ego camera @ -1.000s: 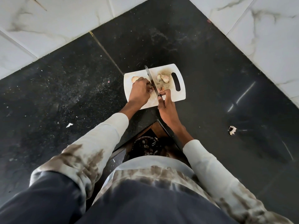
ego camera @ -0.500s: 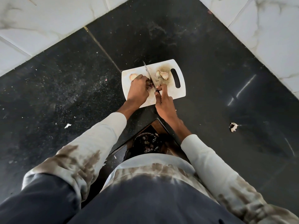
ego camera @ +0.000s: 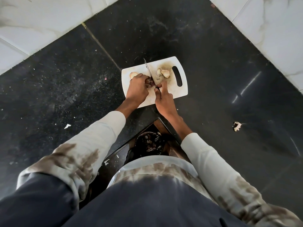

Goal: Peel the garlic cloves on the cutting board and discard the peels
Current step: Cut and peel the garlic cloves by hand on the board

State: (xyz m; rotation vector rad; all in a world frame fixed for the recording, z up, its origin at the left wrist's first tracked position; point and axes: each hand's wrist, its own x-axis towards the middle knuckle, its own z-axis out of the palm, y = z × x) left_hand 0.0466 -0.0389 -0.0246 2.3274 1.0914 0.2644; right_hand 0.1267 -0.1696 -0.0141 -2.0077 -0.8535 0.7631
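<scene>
Left hand (ego camera: 136,89) pinches clove (ego camera: 150,81); right hand (ego camera: 164,95) grips knife (ego camera: 150,72). Risk: blade slips, nicks nearby fingers.

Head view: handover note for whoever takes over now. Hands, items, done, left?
Left hand: pinning a clove on the white plastic cutting board.
Right hand: gripping the steel-bladed knife, blade at that clove.
Garlic: loose cloves by the board's handle slot, one behind the left hand.
Done: one papery peel lies on the black counter.
Left: finish peeling, bin peels.
</scene>
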